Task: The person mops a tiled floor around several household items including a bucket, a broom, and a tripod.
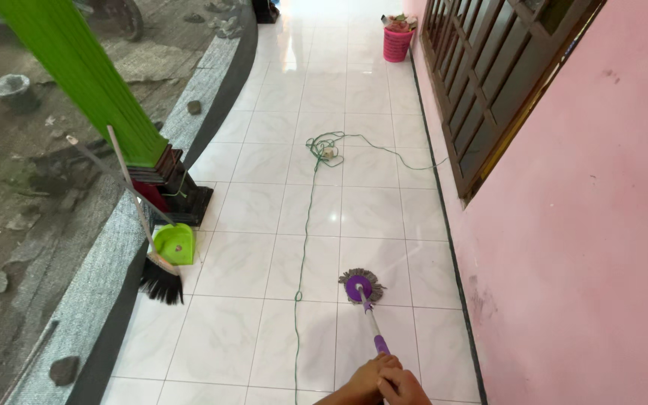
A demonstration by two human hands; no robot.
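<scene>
1. Purple and grey, the round mop head (361, 286) lies flat on the white tiled floor (264, 337), a little right of the middle of the walkway.
2. Its mop handle (373, 324) runs from the head down and slightly right toward the bottom edge of the view, so the long axis points away from the person, up the walkway and a touch left.
3. Both hands close around the lower end of the handle: the left hand (369, 377) and the right hand (403, 388) sit touching each other.
4. A thin green cord (303, 247) trails along the floor just left of the mop head.
5. Farther left, a broom (160, 279) and a green dustpan (175, 244) lean by a green pillar (84, 75).
6. A pink wall (586, 225) runs along the right.
</scene>
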